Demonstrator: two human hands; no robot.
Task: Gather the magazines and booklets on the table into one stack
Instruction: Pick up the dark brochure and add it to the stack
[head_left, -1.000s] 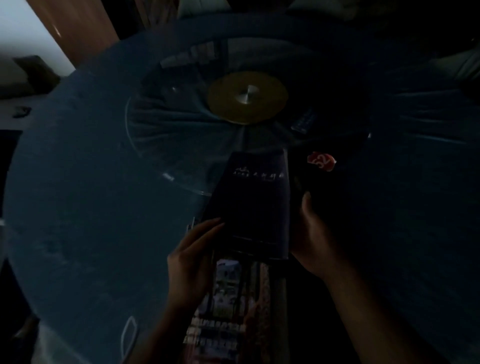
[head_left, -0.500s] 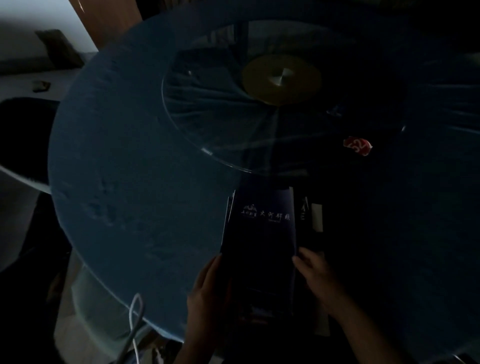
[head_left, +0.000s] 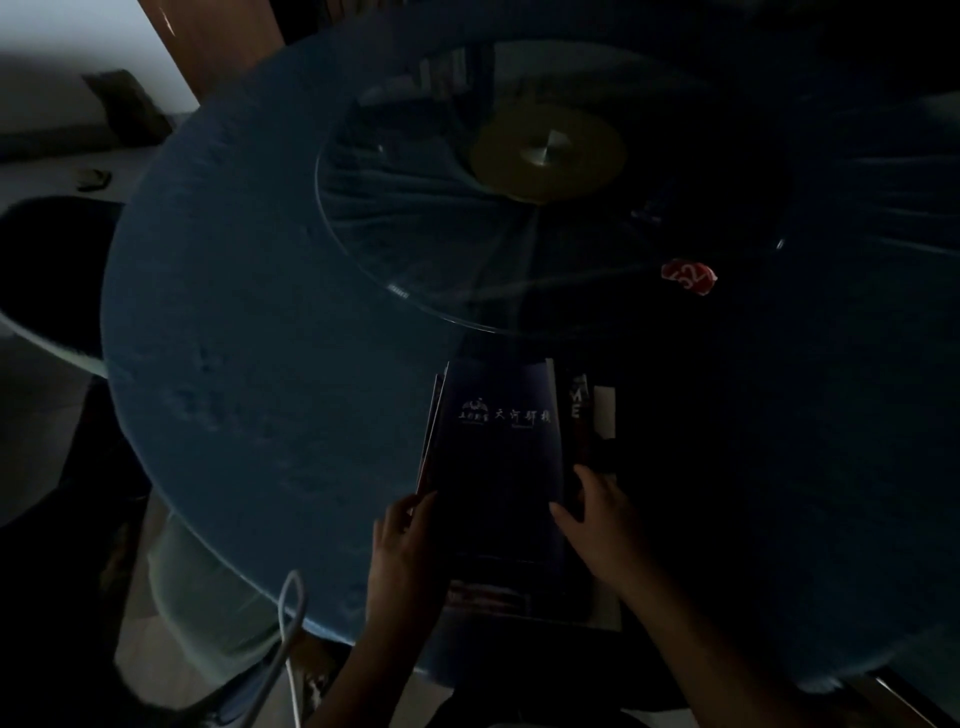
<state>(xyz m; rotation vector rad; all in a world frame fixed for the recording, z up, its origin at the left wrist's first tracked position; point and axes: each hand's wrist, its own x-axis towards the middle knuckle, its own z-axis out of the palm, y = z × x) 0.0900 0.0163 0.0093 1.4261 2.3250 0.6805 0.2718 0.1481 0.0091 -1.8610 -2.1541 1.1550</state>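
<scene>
A dark navy booklet with pale lettering lies on top of a pile of magazines near the front edge of the round blue table. Edges of the lower magazines show to its left, right and below. My left hand grips the pile's left edge, fingers curled against it. My right hand rests on the booklet's right edge, fingers spread flat. The room is very dim.
A glass turntable with a gold hub fills the table's middle. A small red-and-white object lies to the right. A white cable hangs at the front edge. A dark chair stands left.
The pile has come down flat onto the table near me. My hands have slid to its left and right edges. The view has shifted left and down.
</scene>
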